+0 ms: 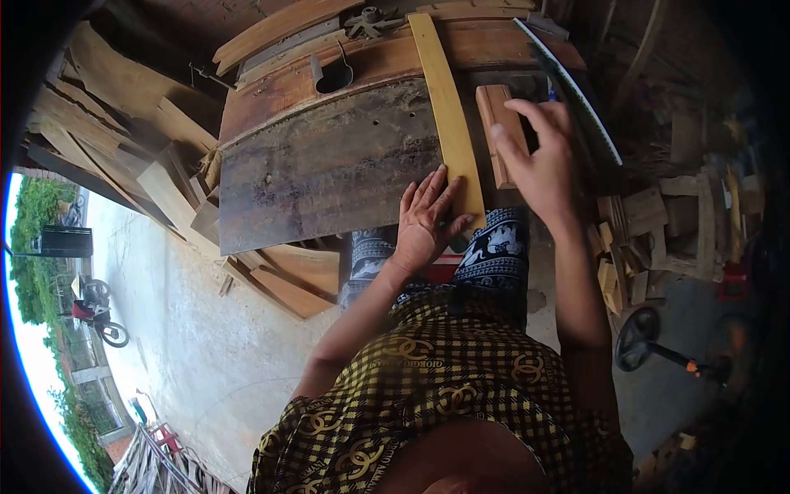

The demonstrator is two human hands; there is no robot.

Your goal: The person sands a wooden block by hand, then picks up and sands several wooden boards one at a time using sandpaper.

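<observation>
A long yellow wooden strip (448,107) lies across the dark workbench (329,165), its near end at the bench's front edge. My left hand (428,216) rests on the near end of this strip, fingers spread, palm down. To the right of the strip lies a reddish-brown wooden block (504,136). Over the block's right side is my right hand (539,152), thumb and fingers apart, with nothing held between them. Whether its thumb touches the block is unclear.
A saw blade (576,90) lies along the bench's right side. A round dark metal piece (332,76) sits at the back, near a star-shaped metal part (372,22). Wood offcuts (650,222) are piled right, with boards (132,107) stacked left.
</observation>
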